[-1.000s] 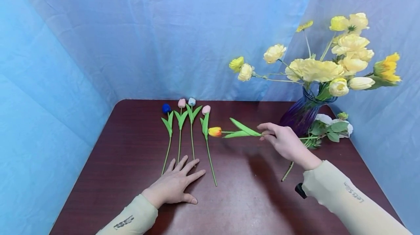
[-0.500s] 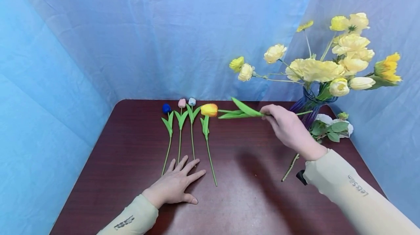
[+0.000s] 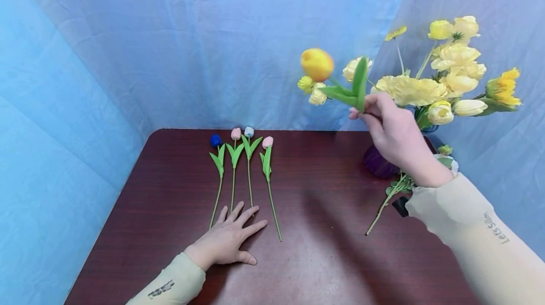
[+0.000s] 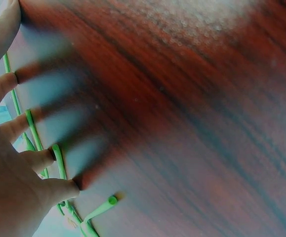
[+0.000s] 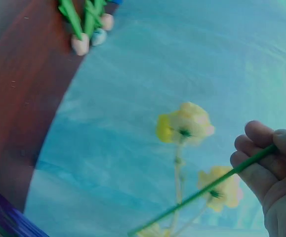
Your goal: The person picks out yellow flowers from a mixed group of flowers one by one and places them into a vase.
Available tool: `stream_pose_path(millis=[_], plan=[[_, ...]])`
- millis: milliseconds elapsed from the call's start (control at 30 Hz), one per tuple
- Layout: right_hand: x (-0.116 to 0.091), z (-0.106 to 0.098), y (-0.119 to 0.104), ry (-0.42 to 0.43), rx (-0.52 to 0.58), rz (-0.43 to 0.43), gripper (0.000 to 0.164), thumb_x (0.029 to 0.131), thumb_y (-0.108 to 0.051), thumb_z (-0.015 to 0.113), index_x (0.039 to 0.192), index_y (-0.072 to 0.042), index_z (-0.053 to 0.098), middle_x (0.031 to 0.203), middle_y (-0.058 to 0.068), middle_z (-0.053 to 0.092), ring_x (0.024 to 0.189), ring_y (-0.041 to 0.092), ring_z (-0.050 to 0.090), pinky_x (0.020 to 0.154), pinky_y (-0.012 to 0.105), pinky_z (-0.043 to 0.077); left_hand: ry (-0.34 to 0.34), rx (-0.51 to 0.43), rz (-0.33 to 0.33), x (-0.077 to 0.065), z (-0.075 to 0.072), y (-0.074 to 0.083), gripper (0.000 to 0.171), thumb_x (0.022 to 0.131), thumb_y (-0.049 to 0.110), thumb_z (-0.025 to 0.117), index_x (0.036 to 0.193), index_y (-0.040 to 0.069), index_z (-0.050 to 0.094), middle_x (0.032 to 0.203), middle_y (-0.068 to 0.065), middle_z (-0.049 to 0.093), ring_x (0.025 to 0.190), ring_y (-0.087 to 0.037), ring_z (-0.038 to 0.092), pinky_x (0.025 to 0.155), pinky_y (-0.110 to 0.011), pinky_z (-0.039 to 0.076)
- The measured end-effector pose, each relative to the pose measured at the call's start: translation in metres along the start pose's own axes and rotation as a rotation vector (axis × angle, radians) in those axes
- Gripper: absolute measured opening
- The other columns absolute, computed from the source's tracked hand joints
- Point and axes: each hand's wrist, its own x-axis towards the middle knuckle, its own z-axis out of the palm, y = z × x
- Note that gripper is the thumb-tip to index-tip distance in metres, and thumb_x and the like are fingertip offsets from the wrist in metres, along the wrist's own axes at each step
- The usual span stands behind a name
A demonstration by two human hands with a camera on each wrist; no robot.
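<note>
My right hand (image 3: 396,137) pinches an orange-yellow tulip (image 3: 317,65) just below its green leaves, up in front of the yellow bouquet. In the right wrist view the tulip's thin green stem (image 5: 198,195) slants down from the thumb and fingers. My left hand (image 3: 225,241) rests on the table, fingers spread, at the lower stem ends of a dark blue tulip (image 3: 215,141), a pink tulip (image 3: 236,134) and a pale blue tulip (image 3: 249,132). Beside them, right of that hand, lies another pink tulip (image 3: 267,143). Green stem ends (image 4: 59,160) show by the fingers in the left wrist view.
A purple vase (image 3: 380,162), partly hidden by my right hand and arm, holds yellow and cream flowers (image 3: 408,91) that reach out sideways. A cut stem (image 3: 385,203) with leaves and white blooms lies at its foot. Blue cloth (image 3: 255,49) hangs behind the dark wooden table (image 3: 170,168).
My right hand has lifted the orange-yellow tulip from low over the table, up and to the right, turning its bloom upward. My left hand has stayed in place.
</note>
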Motion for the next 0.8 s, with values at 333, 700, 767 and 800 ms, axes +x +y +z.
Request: stream_pose_path(millis=[333, 700, 767, 800], plan=[[0.021, -0.031, 0.007, -0.001, -0.004, 0.23, 0.02, 0.101, -0.013, 0.05, 0.117, -0.002, 0.044, 0.104, 0.009, 0.072, 0.101, 0.024, 0.064, 0.072, 0.023, 0.039, -0.004, 0.009, -0.001, 0.0, 0.0, -0.001, 0.09, 0.074, 0.071, 0.063, 0.149, 0.032, 0.034, 0.157, -0.008, 0.022, 0.139, -0.046, 0.017, 0.103, -0.072, 0.022], [0.02, -0.041, 0.022, -0.076, -0.097, 0.303, 0.021, 0.103, -0.014, 0.045, 0.12, -0.003, 0.043, 0.107, 0.015, 0.071, 0.095, 0.031, 0.063, 0.06, 0.027, 0.036, -0.004, 0.011, 0.0, 0.001, 0.001, -0.001, 0.09, 0.074, 0.071, 0.063, 0.149, 0.032, 0.033, 0.157, -0.008, 0.021, 0.139, -0.045, 0.018, 0.102, -0.072, 0.022], [0.02, -0.04, 0.026, -0.098, -0.105, 0.322, 0.021, 0.103, -0.013, 0.045, 0.12, -0.002, 0.043, 0.107, 0.017, 0.07, 0.095, 0.033, 0.063, 0.059, 0.028, 0.036, -0.002, 0.015, -0.001, 0.001, 0.001, -0.001, 0.09, 0.074, 0.072, 0.062, 0.15, 0.033, 0.033, 0.157, -0.008, 0.021, 0.139, -0.045, 0.018, 0.102, -0.072, 0.022], [0.02, -0.039, 0.028, -0.113, -0.105, 0.336, 0.021, 0.103, -0.012, 0.044, 0.121, -0.001, 0.043, 0.107, 0.019, 0.07, 0.096, 0.035, 0.063, 0.059, 0.03, 0.036, -0.001, 0.016, -0.001, 0.0, 0.001, -0.001, 0.09, 0.074, 0.072, 0.062, 0.15, 0.033, 0.033, 0.157, -0.008, 0.021, 0.139, -0.045, 0.018, 0.102, -0.072, 0.022]])
